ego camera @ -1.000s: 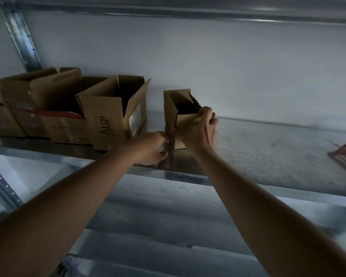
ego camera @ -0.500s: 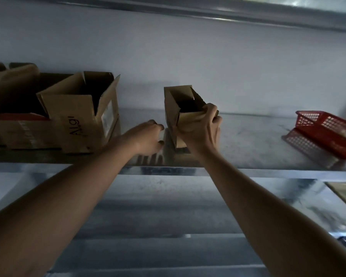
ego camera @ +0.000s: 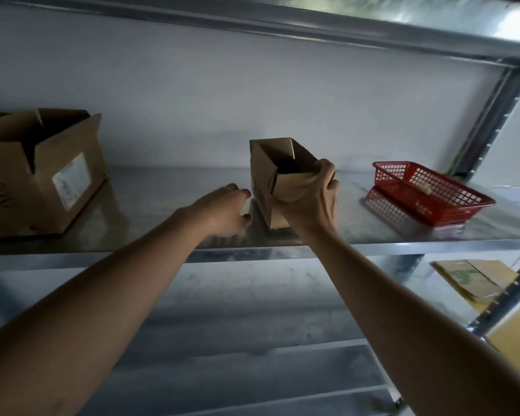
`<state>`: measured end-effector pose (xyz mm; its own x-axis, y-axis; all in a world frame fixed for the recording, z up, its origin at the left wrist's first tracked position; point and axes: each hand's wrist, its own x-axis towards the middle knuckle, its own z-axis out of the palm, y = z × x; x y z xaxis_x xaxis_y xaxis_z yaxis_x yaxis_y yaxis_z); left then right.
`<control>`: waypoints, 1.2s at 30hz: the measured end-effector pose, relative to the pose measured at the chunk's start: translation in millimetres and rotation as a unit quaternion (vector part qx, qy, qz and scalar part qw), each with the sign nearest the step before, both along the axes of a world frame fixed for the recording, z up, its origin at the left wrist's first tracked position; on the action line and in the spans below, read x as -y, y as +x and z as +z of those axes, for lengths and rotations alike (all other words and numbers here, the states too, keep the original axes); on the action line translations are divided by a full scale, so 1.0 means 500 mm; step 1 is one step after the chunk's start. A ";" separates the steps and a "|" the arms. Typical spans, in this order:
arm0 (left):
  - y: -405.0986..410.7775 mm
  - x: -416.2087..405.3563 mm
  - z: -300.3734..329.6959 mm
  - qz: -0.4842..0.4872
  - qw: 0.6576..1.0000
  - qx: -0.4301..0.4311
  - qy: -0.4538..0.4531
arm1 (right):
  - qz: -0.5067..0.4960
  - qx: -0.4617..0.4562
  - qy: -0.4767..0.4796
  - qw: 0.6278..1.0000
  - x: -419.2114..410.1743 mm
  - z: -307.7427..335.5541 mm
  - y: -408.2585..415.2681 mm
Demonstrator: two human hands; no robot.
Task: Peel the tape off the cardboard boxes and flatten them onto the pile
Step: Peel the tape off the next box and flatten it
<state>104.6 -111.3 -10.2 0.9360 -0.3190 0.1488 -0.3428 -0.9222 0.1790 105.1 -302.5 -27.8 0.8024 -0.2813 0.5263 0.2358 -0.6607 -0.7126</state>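
Observation:
A small open cardboard box stands on the metal shelf, its flaps up. My right hand grips its near top edge, fingers curled over the rim. My left hand reaches toward the box's left lower side, fingers loosely extended, just short of touching it or barely at it; I cannot tell which. A larger open cardboard box with a white label stands at the far left of the shelf.
A red plastic basket sits on the shelf to the right of the small box. Flattened cardboard lies on a lower level at the right. A metal upright frames the shelf's right end.
The view has swung right, so the left boxes slid out of frame and the red basket came in. My right hand keeps its grip; my left hand stays beside the box's base.

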 end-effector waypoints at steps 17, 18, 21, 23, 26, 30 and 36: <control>0.061 0.275 -0.033 0.063 0.997 -0.035 0.004 | 0.071 -0.068 -0.076 0.992 0.283 0.006 0.047; 0.065 0.278 -0.035 0.065 0.997 -0.036 0.010 | 0.057 -0.067 -0.128 0.988 0.290 0.010 0.049; 0.077 0.280 -0.038 0.068 0.997 -0.043 0.016 | 0.011 0.011 -0.347 0.938 0.308 0.031 0.058; 0.084 0.279 -0.040 0.070 0.996 -0.048 0.003 | 0.056 0.044 -0.426 0.902 0.314 0.056 0.062; 0.096 0.277 -0.043 0.063 0.997 -0.049 -0.009 | 0.138 0.063 -0.492 0.857 0.324 0.088 0.068; 0.111 0.273 -0.048 0.055 0.997 -0.057 -0.016 | 0.194 0.023 -0.533 0.823 0.340 0.112 0.073; 0.121 0.294 -0.049 0.044 0.997 -0.059 -0.024 | 0.149 -0.005 -0.578 0.802 0.358 0.109 0.072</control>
<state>165.1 -258.3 -34.5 0.9720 -0.2300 0.0481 -0.2345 -0.9373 0.2579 141.2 -481.7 26.9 0.7495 0.5954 0.2894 0.5039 -0.7967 0.3338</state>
